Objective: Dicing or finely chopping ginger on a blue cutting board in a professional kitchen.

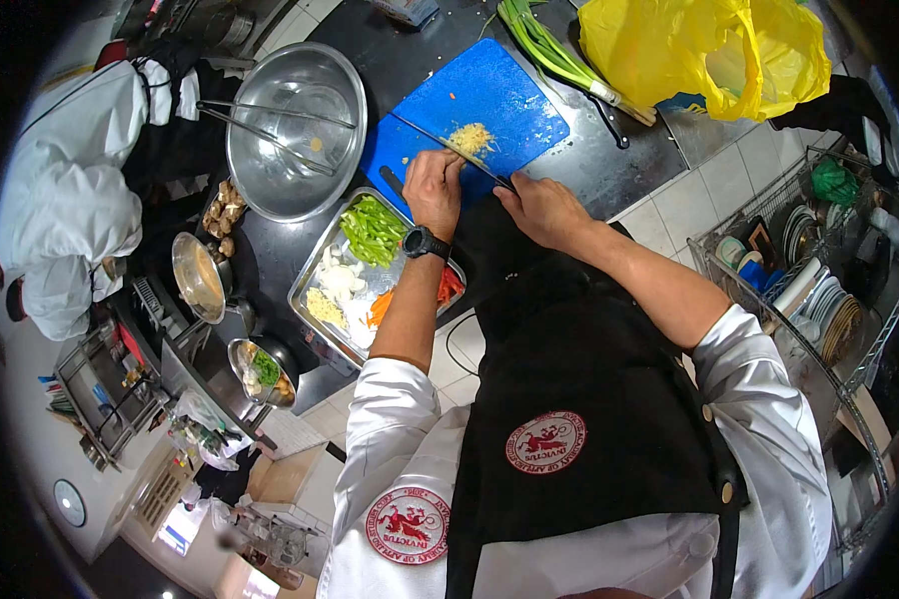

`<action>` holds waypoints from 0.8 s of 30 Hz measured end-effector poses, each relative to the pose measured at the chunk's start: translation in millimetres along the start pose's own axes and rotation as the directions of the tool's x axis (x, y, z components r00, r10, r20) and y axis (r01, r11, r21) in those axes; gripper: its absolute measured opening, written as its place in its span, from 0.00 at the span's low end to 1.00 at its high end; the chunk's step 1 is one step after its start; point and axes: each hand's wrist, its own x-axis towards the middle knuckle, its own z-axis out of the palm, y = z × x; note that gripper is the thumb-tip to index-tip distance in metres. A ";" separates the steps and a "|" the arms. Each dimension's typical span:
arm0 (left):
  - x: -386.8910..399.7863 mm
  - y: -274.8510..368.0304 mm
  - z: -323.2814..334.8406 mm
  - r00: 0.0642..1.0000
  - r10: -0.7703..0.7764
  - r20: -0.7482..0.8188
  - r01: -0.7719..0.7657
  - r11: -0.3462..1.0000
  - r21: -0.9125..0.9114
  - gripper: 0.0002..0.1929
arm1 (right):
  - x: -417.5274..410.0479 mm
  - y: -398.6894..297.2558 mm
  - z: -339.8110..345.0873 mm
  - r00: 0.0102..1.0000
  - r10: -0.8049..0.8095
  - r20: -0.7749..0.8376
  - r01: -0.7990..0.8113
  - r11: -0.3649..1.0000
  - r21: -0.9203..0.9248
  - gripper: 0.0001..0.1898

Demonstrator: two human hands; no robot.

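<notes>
My right hand [541,207] grips the dark handle of a kitchen knife [419,130], whose blade slants across a blue cutting board [498,86]. The curled fingers of my left hand [432,183] meet the blade; whether they hold anything is hidden. Just beyond the blade lies a small heap of finely chopped pale yellow food [472,137]. Under my left forearm a metal tray [389,281] holds green pepper strips [374,232], white onion-like slices [338,275], orange carrot-like strips [380,307], red strips [449,284] and a pale yellow chopped pile [324,307].
Tongs [270,138] rest across a large steel bowl [270,191]. Scallions [554,60], a black-handled knife [610,123] and a yellow plastic bag [667,60] lie beyond the board. Mushrooms [225,210] and smaller bowls [198,277] stand left, near a person [75,195]. A dish rack [824,292] is right.
</notes>
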 end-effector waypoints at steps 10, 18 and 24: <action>1.8 -3.7 0.0 0.999 0.035 -0.012 -0.035 0.999 -0.020 0.02 | 5.6 0.6 -0.6 0.999 0.020 0.039 -0.021 1.000 0.009 0.22; -3.5 0.3 -13.1 1.000 0.002 0.022 -0.001 1.000 -0.031 0.06 | 28.8 3.7 8.6 0.999 -0.039 -0.020 0.040 0.999 0.010 0.23; -2.6 4.4 -11.6 1.000 -0.001 0.031 0.000 1.000 0.012 0.07 | 15.6 -9.3 -9.6 0.999 0.028 0.027 -0.028 1.000 0.004 0.23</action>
